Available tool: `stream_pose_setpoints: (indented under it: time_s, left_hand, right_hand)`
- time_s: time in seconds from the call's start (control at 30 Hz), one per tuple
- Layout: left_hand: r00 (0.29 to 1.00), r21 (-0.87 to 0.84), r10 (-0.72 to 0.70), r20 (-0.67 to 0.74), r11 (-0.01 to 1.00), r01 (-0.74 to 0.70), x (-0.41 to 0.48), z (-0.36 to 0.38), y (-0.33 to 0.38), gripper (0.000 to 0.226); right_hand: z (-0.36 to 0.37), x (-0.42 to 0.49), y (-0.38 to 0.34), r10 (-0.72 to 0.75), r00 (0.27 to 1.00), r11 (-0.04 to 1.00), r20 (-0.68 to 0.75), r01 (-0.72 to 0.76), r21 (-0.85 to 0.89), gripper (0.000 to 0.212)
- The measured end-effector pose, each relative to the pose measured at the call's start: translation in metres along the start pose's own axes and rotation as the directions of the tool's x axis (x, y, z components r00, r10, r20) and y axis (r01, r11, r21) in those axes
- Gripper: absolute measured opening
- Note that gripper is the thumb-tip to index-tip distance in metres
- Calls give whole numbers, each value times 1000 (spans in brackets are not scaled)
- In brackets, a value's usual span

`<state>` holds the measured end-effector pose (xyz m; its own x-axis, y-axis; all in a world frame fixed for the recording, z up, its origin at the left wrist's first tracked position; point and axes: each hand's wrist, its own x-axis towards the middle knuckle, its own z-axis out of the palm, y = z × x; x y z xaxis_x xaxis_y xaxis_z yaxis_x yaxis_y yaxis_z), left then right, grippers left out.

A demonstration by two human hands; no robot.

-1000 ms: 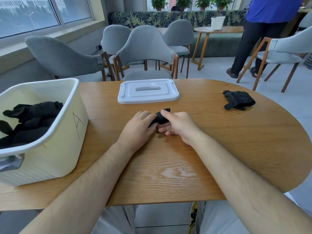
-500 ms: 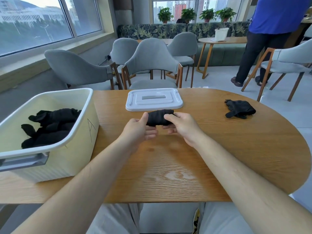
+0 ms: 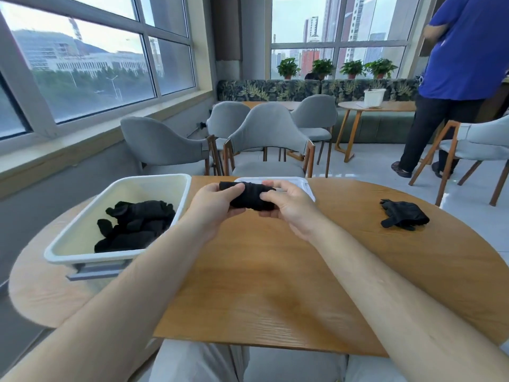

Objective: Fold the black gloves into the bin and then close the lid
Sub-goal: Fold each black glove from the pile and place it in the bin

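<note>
A rolled black glove point(image 3: 249, 195) is held above the wooden table point(image 3: 275, 285) between my left hand point(image 3: 214, 205) and my right hand point(image 3: 289, 206), each gripping one end. The cream bin point(image 3: 176, 199) stands at the left with several folded black gloves point(image 3: 135, 226) inside. Its white lid point(image 3: 307, 188) lies flat behind my hands, mostly hidden by them. One more black glove point(image 3: 403, 215) lies unfolded on the table at the right.
Grey chairs point(image 3: 268, 142) stand along the far side of the table. A person in a blue shirt point(image 3: 457, 78) stands at the back right by a small round table point(image 3: 377, 107). Another chair point(image 3: 479, 150) is at the right edge.
Both hands have lifted the folded glove off the table and raised it in front of the lid. The camera has tilted upward, showing more of the room.
</note>
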<state>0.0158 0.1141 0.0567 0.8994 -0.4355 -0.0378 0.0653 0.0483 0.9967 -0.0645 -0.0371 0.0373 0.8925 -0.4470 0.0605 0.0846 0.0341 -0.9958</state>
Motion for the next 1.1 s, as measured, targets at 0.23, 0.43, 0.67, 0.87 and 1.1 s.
stream_pose_setpoints:
  time_s: [0.23,0.43,0.67,0.87,1.1]
  left_hand:
    - [990,283,61,-128,959,-22,1,-81,39,29]
    - [982,392,7,-191,917,69,-4,-161,57,18]
    - [979,730,-49,-198,659,181,-1,-210,49,10]
    - [983,914,-106,-149,364,178,28,-214,39,6]
    - [981,989,-155,-114,-113,97,48,-209,22,12]
  right_hand:
    - [72,7,-40,-46,986,962,163,88,-260,21]
    - [152,26,-41,37,954,928,299,79,-365,19]
    - [218,50,-26,189,900,795,393,95,-600,10]
    - [245,79,-3,344,868,631,359,69,-773,28]
    - [253,87,4,409,819,500,403,169,-850,40]
